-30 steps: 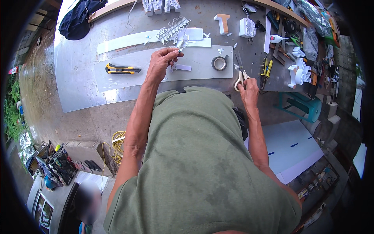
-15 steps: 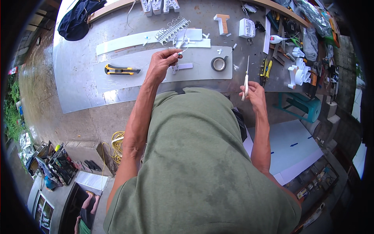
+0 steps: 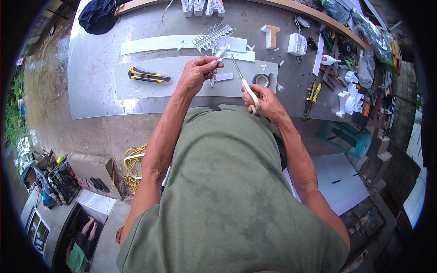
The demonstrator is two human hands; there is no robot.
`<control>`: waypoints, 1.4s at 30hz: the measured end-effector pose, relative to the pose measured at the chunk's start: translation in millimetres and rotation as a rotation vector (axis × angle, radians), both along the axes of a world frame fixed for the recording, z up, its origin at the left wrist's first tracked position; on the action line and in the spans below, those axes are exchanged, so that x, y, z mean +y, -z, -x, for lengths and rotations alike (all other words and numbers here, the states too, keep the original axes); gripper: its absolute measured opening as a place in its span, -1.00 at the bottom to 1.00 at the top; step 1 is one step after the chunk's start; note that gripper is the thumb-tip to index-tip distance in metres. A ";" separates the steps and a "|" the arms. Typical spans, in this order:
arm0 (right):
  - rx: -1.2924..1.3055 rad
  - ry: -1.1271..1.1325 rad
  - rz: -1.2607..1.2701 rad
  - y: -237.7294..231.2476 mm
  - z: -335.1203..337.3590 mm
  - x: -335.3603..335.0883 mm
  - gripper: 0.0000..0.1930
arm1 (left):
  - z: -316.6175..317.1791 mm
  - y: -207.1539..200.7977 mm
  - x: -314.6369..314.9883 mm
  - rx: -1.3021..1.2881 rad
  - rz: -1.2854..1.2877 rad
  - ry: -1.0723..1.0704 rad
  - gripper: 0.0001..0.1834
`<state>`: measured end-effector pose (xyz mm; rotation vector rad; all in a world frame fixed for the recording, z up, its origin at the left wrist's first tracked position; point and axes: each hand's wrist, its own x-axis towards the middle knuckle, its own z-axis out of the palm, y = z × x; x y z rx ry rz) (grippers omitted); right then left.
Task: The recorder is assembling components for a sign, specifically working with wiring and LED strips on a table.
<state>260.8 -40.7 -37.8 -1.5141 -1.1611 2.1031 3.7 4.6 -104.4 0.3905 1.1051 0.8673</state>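
My left hand [image 3: 196, 75] pinches a small white piece with a thin wire [image 3: 221, 59] above the worktable. In my right hand [image 3: 266, 102] is a pair of scissors [image 3: 250, 94] with white handles, its blades pointing at the wire's end; whether they touch it I cannot tell. Just beyond lies a strip of small white light modules with wires [image 3: 213, 37], resting partly on long white strips [image 3: 152, 45]. Under my hands a grey sheet [image 3: 129, 86] bears a yellow-black utility knife [image 3: 149, 75] and a roll of dark tape [image 3: 268, 83].
White block letters [image 3: 193, 8] stand at the far edge, with an orange-faced letter T [image 3: 271, 38] nearer. At the right are yellow-handled pliers [image 3: 315, 92], white letter pieces [image 3: 351, 102] and tools. A teal stool [image 3: 359, 143] sits below. Another person [image 3: 81, 250] is at lower left.
My right hand has brought the scissors leftward to the piece in my left hand. The view has shifted slightly, so the table appears a little further right.
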 end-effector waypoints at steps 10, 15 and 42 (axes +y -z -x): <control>0.063 -0.006 -0.028 20.1 12.7 5.9 -0.35 | -4.5 3.6 -1.8 -0.088 -0.010 0.049 -0.73; 0.085 -0.001 -0.002 14.6 15.8 8.0 -0.45 | -7.1 3.0 -3.3 -0.117 0.003 0.037 -0.70; -0.764 0.214 -0.577 22.3 -64.5 1.2 -0.61 | 5.7 -2.4 -12.3 0.241 -0.335 0.125 -0.63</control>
